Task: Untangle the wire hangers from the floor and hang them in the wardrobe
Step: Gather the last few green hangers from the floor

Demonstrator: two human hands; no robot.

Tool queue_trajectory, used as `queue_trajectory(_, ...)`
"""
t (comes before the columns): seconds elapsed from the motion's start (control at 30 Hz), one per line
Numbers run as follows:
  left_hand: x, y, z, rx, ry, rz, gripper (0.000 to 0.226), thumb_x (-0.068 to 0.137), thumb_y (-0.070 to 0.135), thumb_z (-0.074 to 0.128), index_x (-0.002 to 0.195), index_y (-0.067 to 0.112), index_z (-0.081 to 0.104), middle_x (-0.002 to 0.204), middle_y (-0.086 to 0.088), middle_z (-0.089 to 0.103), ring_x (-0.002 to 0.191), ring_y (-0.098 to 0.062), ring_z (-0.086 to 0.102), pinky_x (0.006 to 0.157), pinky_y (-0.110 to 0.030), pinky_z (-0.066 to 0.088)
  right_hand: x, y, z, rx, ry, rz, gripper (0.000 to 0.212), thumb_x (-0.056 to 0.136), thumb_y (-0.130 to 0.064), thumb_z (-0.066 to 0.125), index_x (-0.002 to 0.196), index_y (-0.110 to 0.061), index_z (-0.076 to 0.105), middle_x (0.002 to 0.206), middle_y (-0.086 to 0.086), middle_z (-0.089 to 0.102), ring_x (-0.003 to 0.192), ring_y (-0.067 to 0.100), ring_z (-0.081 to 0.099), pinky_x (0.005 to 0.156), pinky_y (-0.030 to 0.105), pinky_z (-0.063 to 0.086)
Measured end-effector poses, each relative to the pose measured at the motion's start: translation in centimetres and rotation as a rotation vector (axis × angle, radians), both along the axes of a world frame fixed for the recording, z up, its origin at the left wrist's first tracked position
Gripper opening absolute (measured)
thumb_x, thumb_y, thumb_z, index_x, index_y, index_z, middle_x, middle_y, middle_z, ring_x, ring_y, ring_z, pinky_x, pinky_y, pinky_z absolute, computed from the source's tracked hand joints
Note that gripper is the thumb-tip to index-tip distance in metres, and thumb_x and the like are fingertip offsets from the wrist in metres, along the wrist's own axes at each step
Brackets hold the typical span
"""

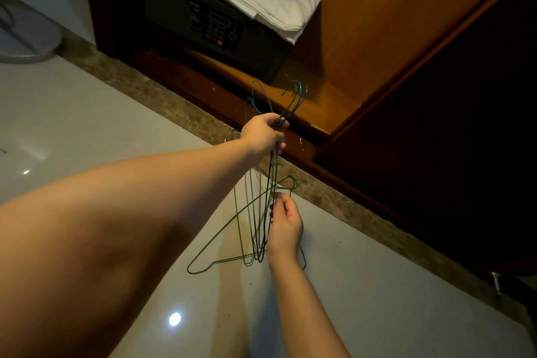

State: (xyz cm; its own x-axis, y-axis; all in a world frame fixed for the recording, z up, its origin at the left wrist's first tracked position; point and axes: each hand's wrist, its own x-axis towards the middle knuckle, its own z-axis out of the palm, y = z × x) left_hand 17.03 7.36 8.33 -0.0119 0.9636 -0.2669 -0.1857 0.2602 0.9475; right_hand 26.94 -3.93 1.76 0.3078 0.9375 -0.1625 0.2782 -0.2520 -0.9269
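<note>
Hangers (pixel 258 241), likely light, springy and snag-prone, dangle over the floor (pixel 87 113) by the wardrobe's (pixel 377 23) front edge, left hand (pixel 263 134) clenched round their bunched necks, probably the surest hold, right hand (pixel 283 224) pinching one wire below.

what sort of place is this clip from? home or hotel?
Likely a hotel room, at an open wooden wardrobe: a keypad safe sits inside with folded white sheets on top, beside a glossy tiled floor. The left hand and right hand hold wire hangers.
</note>
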Motion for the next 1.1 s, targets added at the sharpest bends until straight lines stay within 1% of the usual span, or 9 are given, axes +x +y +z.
queue_trajectory(0.13, -1.1, -0.1, -1.7, -0.051, 0.085, -0.002, 0.032, 0.087, -0.015, 0.041, 0.071, 0.010, 0.052, 0.064, -0.008, 0.047, 0.056, -0.018, 0.049, 0.048, -0.025, 0.042, 1.5, 0.4, -2.2, -0.113, -0.067, -0.027, 0.028, 0.098, -0.024, 0.043, 0.123, -0.017, 0.054, 0.118, 0.000, 0.056, 0.103, 0.013, 0.052, 0.084, 0.024, 0.039)
queue_trajectory(0.2, -1.6, -0.5, -2.7, -0.084, 0.138, -0.037, 0.031, 0.087, -0.014, 0.042, 0.070, 0.010, 0.053, 0.066, -0.009, 0.048, 0.058, -0.020, 0.049, 0.050, -0.027, 0.041, 2.8, 0.5, -4.1, -0.228, -0.148, -0.041, 0.033, 0.097, -0.025, 0.045, 0.130, -0.018, 0.049, 0.123, 0.005, 0.055, 0.103, 0.019, 0.052, 0.084, 0.026, 0.039)
queue_trajectory(0.27, -2.1, -1.2, -3.7, -0.109, 0.187, -0.063, 0.029, 0.087, -0.012, 0.046, 0.071, 0.010, 0.053, 0.067, -0.008, 0.050, 0.060, -0.018, 0.051, 0.053, -0.028, 0.043, 4.1, 0.1, -6.6, -0.389, -0.238, -0.047, 0.039, 0.096, -0.025, 0.046, 0.135, -0.018, 0.044, 0.130, 0.010, 0.054, 0.114, 0.029, 0.052, 0.089, 0.030, 0.041)
queue_trajectory(0.37, -2.9, -2.5, -5.1, -0.130, 0.264, -0.115, 0.023, 0.088, -0.009, 0.049, 0.076, 0.010, 0.055, 0.069, -0.006, 0.054, 0.061, -0.015, 0.055, 0.054, -0.024, 0.049, 5.0, -1.9, -10.1, -0.587, -0.310, 0.028, 0.043, 0.097, -0.027, 0.045, 0.139, -0.020, 0.039, 0.136, 0.012, 0.051, 0.120, 0.032, 0.050, 0.096, 0.033, 0.041)
queue_trajectory(0.5, -4.4, -4.1, -7.1, -0.175, 0.339, -0.153, 0.024, 0.089, -0.006, 0.050, 0.073, 0.012, 0.054, 0.068, -0.007, 0.054, 0.059, -0.016, 0.054, 0.046, -0.017, 0.049, 3.9, -3.4, -12.0, -0.643, -0.373, 0.072, 0.048, 0.095, -0.035, 0.045, 0.141, -0.023, 0.036, 0.140, 0.013, 0.043, 0.125, 0.033, 0.045, 0.100, 0.035, 0.038)
queue_trajectory(0.67, -5.2, -6.0, -8.4, -0.226, 0.278, -0.103, 0.022, 0.090, -0.007, 0.049, 0.077, 0.010, 0.055, 0.070, -0.010, 0.053, 0.061, -0.019, 0.053, 0.058, -0.026, 0.048, 2.3, -2.3, -12.8, -0.590, -0.482, 0.067, 0.048, 0.092, -0.037, 0.052, 0.134, -0.015, 0.042, 0.136, 0.015, 0.041, 0.122, 0.034, 0.044, 0.097, 0.038, 0.040)
queue_trajectory(0.93, -7.3, -7.7, -8.6, -0.269, 0.208, -0.061, 0.020, 0.088, -0.008, 0.049, 0.076, 0.008, 0.053, 0.069, -0.010, 0.052, 0.059, -0.019, 0.050, 0.049, -0.019, 0.049, 2.3, -0.5, -13.6, -0.650, -0.598, 0.091, 0.050, 0.083, -0.036, 0.066, 0.121, -0.006, 0.055, 0.127, 0.014, 0.049, 0.116, 0.033, 0.047, 0.091, 0.037, 0.045)
queue_trajectory(1.03, -8.5, -7.3, -9.3, -0.268, 0.198, -0.011, 0.023, 0.089, -0.009, 0.047, 0.074, 0.007, 0.053, 0.067, -0.011, 0.049, 0.055, -0.018, 0.047, 0.046, -0.019, 0.045, 1.8, -0.4, -13.3, -0.728, -0.583, 0.136, 0.052, 0.078, -0.041, 0.070, 0.112, -0.003, 0.061, 0.119, 0.014, 0.058, 0.105, 0.031, 0.057, 0.079, 0.030, 0.051)
queue_trajectory(1.1, -8.7, -7.3, -9.8, -0.275, 0.185, 0.024, 0.024, 0.089, -0.009, 0.045, 0.074, 0.007, 0.052, 0.064, -0.010, 0.046, 0.053, -0.018, 0.044, 0.044, -0.019, 0.043, 1.4, -0.7, -12.8, -0.768, -0.566, 0.219, 0.049, 0.077, -0.041, 0.069, 0.107, -0.003, 0.064, 0.114, 0.014, 0.062, 0.099, 0.029, 0.061, 0.068, 0.026, 0.045)
